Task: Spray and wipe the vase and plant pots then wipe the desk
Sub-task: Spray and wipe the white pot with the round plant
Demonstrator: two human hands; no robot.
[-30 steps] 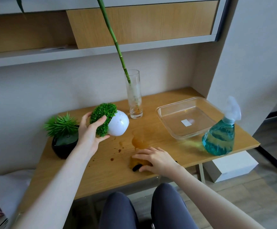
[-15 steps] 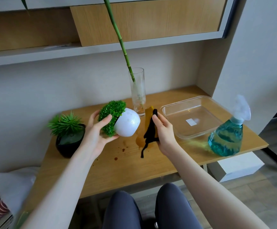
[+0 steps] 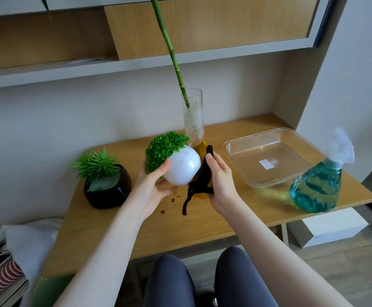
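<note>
Wooden shelving runs along the wall above a small wooden table (image 3: 202,220) set into a corner. Held tilted above the middle of the table, the white pot (image 3: 181,168) with its bushy green plant sits in the left hand (image 3: 152,189), whose fingers curl around the pot's rim and underside. The right hand (image 3: 219,180) grips a yellow-and-black cloth (image 3: 199,180) pressed against the pot's right side, fingers wrapped round it with a black strip hanging free. At the far edge stands the glass vase (image 3: 192,117) with a bamboo stalk; to the left sits the black pot (image 3: 107,191); on the right are a clear tray (image 3: 269,160) and the blue spray bottle (image 3: 318,187). Brown drips mark the table beneath the hands.

The white pot looks smooth and glossy, probably slippery if wet, and likely breakable, so a cupped hold under its round body seems safest. The cloth is limp and will mould to the curve. The tall, narrow vase may tip easily; steady it low.
</note>
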